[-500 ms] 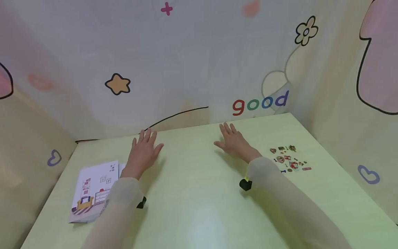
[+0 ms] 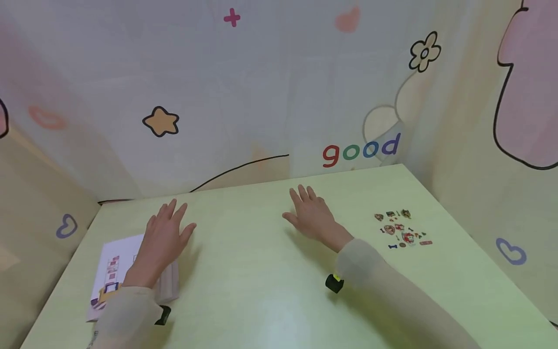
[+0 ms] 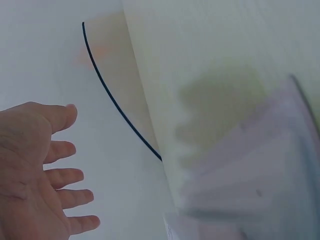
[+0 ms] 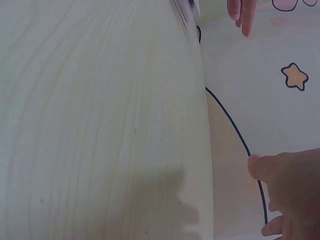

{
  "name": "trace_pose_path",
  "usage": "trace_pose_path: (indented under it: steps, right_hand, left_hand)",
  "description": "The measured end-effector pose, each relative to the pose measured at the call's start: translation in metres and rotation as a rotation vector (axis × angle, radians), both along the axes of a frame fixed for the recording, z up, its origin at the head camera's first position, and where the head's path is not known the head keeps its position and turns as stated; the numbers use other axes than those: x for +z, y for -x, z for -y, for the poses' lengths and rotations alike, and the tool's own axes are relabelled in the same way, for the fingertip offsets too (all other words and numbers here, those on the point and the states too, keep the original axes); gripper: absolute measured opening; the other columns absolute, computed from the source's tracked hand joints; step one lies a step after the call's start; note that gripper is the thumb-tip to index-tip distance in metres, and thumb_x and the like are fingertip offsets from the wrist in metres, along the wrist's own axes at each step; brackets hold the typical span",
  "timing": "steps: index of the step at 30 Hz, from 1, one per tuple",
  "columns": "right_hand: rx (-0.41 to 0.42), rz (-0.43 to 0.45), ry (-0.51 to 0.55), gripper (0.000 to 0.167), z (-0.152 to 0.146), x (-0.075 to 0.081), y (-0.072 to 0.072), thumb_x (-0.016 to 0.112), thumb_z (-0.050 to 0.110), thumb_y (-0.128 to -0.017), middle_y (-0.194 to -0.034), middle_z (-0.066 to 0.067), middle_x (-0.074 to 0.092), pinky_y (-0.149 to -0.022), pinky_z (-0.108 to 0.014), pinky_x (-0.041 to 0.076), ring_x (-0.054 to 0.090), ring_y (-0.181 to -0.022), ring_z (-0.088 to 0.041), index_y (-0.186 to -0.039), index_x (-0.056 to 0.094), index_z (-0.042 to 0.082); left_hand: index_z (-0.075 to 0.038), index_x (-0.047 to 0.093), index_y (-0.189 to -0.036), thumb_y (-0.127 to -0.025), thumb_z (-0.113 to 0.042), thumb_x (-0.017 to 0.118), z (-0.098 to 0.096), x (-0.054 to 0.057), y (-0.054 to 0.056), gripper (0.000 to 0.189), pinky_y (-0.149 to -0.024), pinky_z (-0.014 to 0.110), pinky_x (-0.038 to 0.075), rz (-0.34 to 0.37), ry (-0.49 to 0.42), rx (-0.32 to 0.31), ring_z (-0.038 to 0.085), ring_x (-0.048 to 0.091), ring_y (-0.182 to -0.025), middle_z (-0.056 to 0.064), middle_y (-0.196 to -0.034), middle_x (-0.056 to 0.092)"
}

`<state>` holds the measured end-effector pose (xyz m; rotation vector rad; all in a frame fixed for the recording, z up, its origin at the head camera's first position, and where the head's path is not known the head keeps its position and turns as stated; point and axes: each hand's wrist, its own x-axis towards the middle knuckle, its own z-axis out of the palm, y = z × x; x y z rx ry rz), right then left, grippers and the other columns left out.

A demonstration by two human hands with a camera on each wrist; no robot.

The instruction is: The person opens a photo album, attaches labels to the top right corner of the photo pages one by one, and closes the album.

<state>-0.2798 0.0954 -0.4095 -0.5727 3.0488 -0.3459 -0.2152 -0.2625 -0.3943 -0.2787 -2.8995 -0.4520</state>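
Note:
My left hand (image 2: 162, 240) is over a white illustrated booklet (image 2: 114, 256) at the table's left side, its fingers spread and nothing in them. The hand and sleeve cover much of the booklet, which carries a drawing of furniture and picture frames. In the left wrist view the palm and fingers (image 3: 75, 198) are extended beside the blurred booklet (image 3: 250, 180). My right hand (image 2: 313, 216), also with spread fingers and holding nothing, hovers above the middle of the table, casting a shadow. To its right lies a group of small colourful stickers (image 2: 407, 237).
The pale wooden table (image 2: 244, 271) stands against a printed cloth backdrop (image 2: 244, 97) with a star, a flower and the word "good". Cloth walls rise on both sides. A black wrist device (image 2: 334, 283) hangs under the right sleeve, and another (image 2: 163, 315) under the left.
My left hand has moved left and toward me, over the booklet. My right hand has shifted slightly left and nearer. The head view has tilted a little; booklet and stickers stay in place.

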Motion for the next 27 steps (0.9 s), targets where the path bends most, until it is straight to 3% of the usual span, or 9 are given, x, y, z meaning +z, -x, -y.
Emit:
trace_pose_path:
  steps: [7, 14, 21, 27]
  right_hand:
    - [0.068, -0.006, 0.049, 0.075, 0.033, 0.003, -0.024, 0.055, 0.046, -0.106, -0.165, -0.023, 0.029, -0.117, -0.058, 0.033, 0.027, -0.151, -0.045, -0.161, 0.03, 0.001]
    - [0.13, 0.013, 0.049, 0.072, 0.061, 0.01, -0.037, 0.055, 0.047, -0.106, -0.162, -0.021, 0.037, -0.114, -0.056, 0.038, 0.038, -0.147, -0.041, -0.158, 0.037, 0.001]
    - [0.158, 0.049, 0.084, 0.07, 0.086, 0.012, -0.048, 0.053, 0.047, -0.107, -0.16, -0.018, 0.041, -0.115, -0.049, 0.04, 0.043, -0.144, -0.039, -0.158, 0.038, 0.002]
    - [0.203, 0.019, 0.105, 0.067, 0.108, 0.01, -0.058, 0.053, 0.046, -0.107, -0.156, -0.017, 0.046, -0.112, -0.045, 0.043, 0.049, -0.138, -0.036, -0.156, 0.04, 0.002]
  left_hand:
    - [0.008, 0.041, -0.152, -0.103, -0.023, 0.062, 0.028, -0.007, -0.026, 0.062, -0.112, 0.074, 0.019, -0.002, -0.028, 0.038, 0.057, 0.021, -0.147, 0.037, -0.158, 0.029]
    - [0.011, 0.043, -0.148, -0.103, -0.022, 0.061, 0.06, -0.014, -0.04, 0.059, -0.107, 0.078, 0.022, -0.042, -0.032, 0.067, 0.062, 0.024, -0.142, 0.041, -0.153, 0.031]
    - [0.014, 0.039, -0.148, -0.105, -0.024, 0.058, 0.09, -0.013, -0.058, 0.061, -0.11, 0.077, 0.019, -0.029, -0.048, 0.178, 0.062, 0.018, -0.144, 0.044, -0.153, 0.027]
    - [0.014, 0.034, -0.15, -0.106, -0.028, 0.056, 0.104, -0.01, -0.07, 0.065, -0.109, 0.077, 0.02, 0.014, -0.082, 0.265, 0.06, 0.018, -0.145, 0.043, -0.155, 0.023]
